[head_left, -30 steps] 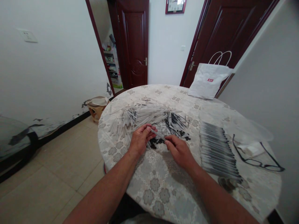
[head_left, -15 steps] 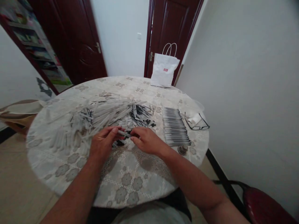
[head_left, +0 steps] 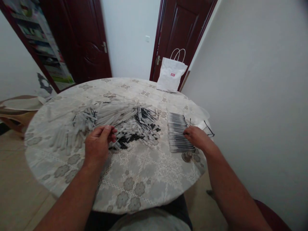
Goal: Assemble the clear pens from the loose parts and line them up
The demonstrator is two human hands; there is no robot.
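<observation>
At the bench's (head_left: 157, 176) three o'clock, the right hand (head_left: 196, 137) meets the pen row (head_left: 176, 133); left hand (head_left: 98, 141) curls by loose tubes (head_left: 113, 112); cannot tell either grip's hold.

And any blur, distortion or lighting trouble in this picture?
Head view: dim light; red doors lean apart, suggesting wide-angle distortion; shelves at upper left look soft; piled thin pieces merge; detail by the right hand is smudged.

Dim, diffuse light; far wall (head_left: 130, 41) brightest; soft blur overall; left door (head_left: 79, 38) slanted, wide-angle distortion
</observation>
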